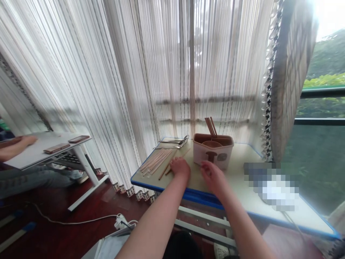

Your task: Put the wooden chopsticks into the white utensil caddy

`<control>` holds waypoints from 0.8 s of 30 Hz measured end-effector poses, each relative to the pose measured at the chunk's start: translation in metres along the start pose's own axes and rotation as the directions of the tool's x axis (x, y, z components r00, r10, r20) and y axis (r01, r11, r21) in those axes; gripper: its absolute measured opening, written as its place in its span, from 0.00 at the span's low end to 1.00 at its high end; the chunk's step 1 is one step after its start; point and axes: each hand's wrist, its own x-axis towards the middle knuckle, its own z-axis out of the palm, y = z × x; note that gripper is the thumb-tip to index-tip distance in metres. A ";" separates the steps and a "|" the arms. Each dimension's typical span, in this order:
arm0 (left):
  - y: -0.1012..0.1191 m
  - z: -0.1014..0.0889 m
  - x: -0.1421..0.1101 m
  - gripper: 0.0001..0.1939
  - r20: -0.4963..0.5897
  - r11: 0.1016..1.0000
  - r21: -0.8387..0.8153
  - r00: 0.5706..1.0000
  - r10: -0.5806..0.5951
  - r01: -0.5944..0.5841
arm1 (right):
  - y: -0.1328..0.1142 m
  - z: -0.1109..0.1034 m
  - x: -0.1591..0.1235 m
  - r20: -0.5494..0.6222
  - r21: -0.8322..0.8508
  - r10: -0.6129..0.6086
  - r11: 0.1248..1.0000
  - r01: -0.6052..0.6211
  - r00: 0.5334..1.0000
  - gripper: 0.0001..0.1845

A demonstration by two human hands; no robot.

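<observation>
My left hand (180, 167) lies on the pale tabletop, its fingers curled over brown chopsticks (163, 173) whose ends stick out to the left. Beside them is a bunch of lighter wooden chopsticks (155, 161). Metal cutlery (179, 144) lies behind these, its exact kinds too small to tell. My right hand (211, 172) is in front of a utensil holder (201, 153), white with a brown rim and a brown mark on its front. Its fingers are bent together; what they hold, if anything, is hidden. Several brown chopsticks (211, 126) stand upright in the holder.
The blue-edged table (242, 194) has a blurred-out object (272, 185) on its right. Sheer curtains (175, 72) hang behind. At left, another person's hand (28, 140) rests at a white table (29, 154). A cable (78, 220) and power strip (121, 222) lie below.
</observation>
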 end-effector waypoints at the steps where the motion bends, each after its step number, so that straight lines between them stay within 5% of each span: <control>1: 0.000 0.000 0.000 0.13 0.000 1.000 0.002 1.000 -0.001 0.001 | 0.005 0.005 -0.008 0.046 -0.034 0.041 0.999 -0.039 0.998 0.17; 7: -0.001 -0.002 -0.001 0.15 0.015 1.000 0.008 1.000 -0.026 0.025 | 0.009 0.018 -0.017 0.185 -0.154 0.048 0.988 -0.020 0.982 0.17; 24: -0.004 -0.009 -0.010 0.18 -0.170 0.997 0.022 0.983 -0.068 0.073 | 0.009 0.017 -0.013 0.147 -0.109 0.127 0.988 -0.111 0.981 0.16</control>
